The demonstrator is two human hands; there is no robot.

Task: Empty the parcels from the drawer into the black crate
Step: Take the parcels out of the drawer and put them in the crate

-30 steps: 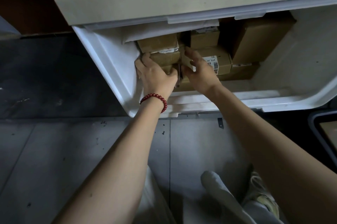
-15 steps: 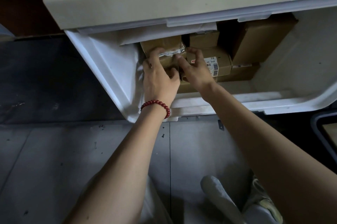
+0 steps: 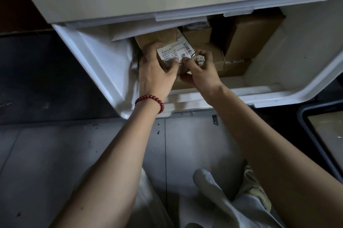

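Parcel in hand [image 3: 172,52]: a small brown box with a white shipping label, upper centre of the frame, inside the left part of the drawer, held between both hands.
Left hand [image 3: 157,74]: fingers are curled over the box's left side and top, with the thumb on its near face; a red bead bracelet [image 3: 149,99] circles the wrist.
Right hand [image 3: 201,71]: fingers are curled round the box's right end, touching the label's crumpled edge; I cannot tell whether they also catch the carton underneath.
Other parcels: a small carton [image 3: 197,35] sits just behind, a large carton [image 3: 254,36] leans at upper right, and flatter ones lie beneath, all packed touching.
Drawer [image 3: 96,64]: white plastic, pulled out under a white cabinet top, spanning the upper half of the frame.
Black crate [image 3: 304,134]: at the right edge of the frame, well apart from the hands; a tan surface shows inside.
Step in hand: freeing this box from the stack, judging by the grip.
Doing it well: grip cardboard, not the loose label, which could tear. Lift until the box clears its neighbours and the cabinet overhang, then swing right and lower it into the crate rather than dropping it.
Progress: early, since several parcels are left.
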